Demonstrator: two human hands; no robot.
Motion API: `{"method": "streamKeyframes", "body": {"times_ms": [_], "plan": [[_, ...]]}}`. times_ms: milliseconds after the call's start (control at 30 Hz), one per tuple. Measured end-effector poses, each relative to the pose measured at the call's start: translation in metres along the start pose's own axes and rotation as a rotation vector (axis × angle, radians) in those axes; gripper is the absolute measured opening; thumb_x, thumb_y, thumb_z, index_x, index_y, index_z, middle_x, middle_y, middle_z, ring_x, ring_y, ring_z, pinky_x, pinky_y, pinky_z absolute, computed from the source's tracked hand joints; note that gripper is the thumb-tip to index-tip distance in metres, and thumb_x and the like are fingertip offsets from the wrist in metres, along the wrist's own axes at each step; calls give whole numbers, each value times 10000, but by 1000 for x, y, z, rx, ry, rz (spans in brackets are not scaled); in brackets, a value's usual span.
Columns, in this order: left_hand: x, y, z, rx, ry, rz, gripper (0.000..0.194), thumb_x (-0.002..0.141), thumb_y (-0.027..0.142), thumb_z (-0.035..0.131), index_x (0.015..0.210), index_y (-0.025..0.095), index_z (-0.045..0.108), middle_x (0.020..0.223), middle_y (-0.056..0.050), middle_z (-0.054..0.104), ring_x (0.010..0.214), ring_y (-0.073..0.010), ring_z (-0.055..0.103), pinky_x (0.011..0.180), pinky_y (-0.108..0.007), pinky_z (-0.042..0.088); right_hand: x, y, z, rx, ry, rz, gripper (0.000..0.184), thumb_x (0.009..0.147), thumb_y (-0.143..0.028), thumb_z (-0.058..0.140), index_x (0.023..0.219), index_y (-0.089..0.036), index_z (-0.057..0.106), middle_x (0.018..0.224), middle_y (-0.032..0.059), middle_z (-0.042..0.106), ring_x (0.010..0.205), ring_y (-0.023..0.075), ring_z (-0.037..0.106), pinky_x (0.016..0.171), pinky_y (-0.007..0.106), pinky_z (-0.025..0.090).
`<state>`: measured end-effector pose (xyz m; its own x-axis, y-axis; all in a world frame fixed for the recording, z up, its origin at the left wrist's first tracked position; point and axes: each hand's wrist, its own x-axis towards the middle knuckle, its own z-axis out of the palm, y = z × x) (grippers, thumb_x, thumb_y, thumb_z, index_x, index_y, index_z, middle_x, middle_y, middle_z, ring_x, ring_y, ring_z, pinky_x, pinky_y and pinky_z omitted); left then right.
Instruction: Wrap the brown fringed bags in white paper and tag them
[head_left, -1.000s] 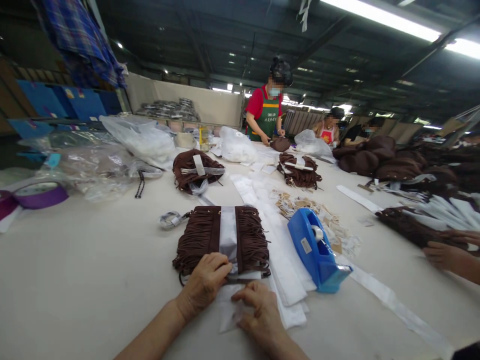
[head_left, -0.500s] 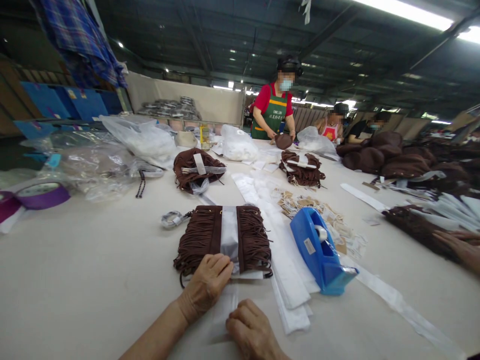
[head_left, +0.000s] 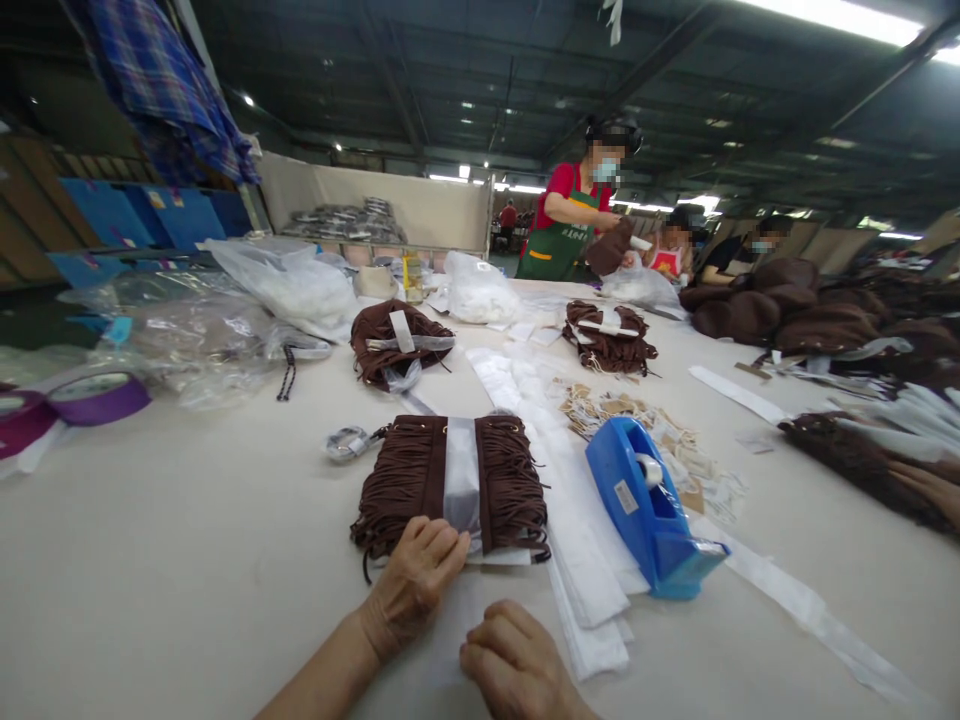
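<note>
A brown fringed bag [head_left: 420,470] lies flat on the table in front of me. A pale translucent strip [head_left: 461,470] crosses its middle from back to front. At the bag's near edge, my left hand [head_left: 420,575] has its fingers curled down on the strip. The strip's loose end runs toward me over the table, faint against the cloth. My right hand [head_left: 517,660] is closed at that end, its fingertips partly hidden. A grey wrapped ring-like piece [head_left: 346,443] lies at the bag's left corner.
Right of the bag stand a blue tape dispenser [head_left: 649,510] and layered white strips [head_left: 581,560]. Behind are tags with strings [head_left: 660,430] and two wrapped brown bags [head_left: 397,340]. Purple tape [head_left: 101,398] lies left. A co-worker [head_left: 574,220] stands across the table; another person's hand shows far right.
My hands keep nearly the same pose at the bag and strip. The whole view has shifted slightly. Across the table, the co-worker has lifted a brown piece off the table.
</note>
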<state>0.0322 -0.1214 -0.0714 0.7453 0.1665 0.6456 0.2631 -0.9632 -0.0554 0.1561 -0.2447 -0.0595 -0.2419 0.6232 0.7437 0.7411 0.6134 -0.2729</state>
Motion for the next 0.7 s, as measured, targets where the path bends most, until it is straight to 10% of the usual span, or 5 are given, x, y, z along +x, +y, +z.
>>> {"method": "streamKeyframes", "body": {"times_ms": [400,700], "plan": [[4,1,-10,-154,-53,58,201,844,95,380,972,125,532,800,-50,562,797,-181,481,743,-324,406,36,19,-21,36,-33,90,236,907,-139,389,769,-171,578,682,42,569,665,138,481,596,241,425],[4,7,-2,-209,142,-368,221,898,212,385,1087,149,480,721,-22,592,687,-162,554,686,-306,428,61,76,1,24,-35,412,178,834,-212,581,662,-180,617,705,13,569,706,129,519,623,218,420]]}}
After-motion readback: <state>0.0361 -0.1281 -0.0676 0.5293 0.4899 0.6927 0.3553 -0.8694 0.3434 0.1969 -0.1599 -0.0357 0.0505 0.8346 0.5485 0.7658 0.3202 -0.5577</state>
